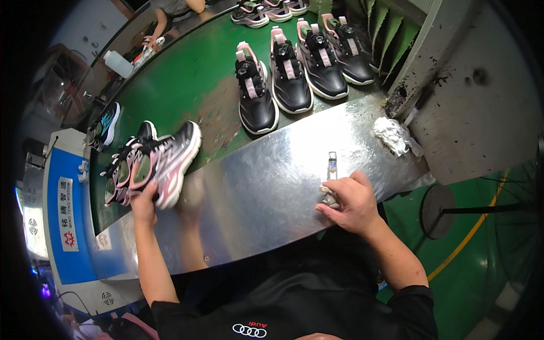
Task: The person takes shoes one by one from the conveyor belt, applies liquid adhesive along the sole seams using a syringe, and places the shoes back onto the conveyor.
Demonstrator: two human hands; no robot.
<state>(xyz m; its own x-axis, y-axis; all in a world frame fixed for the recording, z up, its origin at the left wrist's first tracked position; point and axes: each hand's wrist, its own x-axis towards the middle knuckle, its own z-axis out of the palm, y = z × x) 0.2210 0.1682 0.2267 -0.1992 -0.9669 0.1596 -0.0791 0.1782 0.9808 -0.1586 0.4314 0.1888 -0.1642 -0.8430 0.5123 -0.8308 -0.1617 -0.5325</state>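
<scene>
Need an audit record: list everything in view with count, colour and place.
Lined-up shoes: four, black and pink, right end of green surface
Far shoes: three or more, black and pink, top edge
Held shoe: one, black, pink and white, left of centre
Neighbouring shoes: two or more, black and pink, left of it
Teal-trimmed shoe: one, dark, far left
Bottle: one, white, top left
Metal sheet: one, silver, near side
Crumpled wad: one, white, its right end
Slim item: one, partly clear, right of centre
Machine panel: one, blue, left
Disc: one, dark, right
Co-worker: one, bare-armed, top left
Left hand: one, bare, on held shoe
Right hand: one, bare, holding pale material
</scene>
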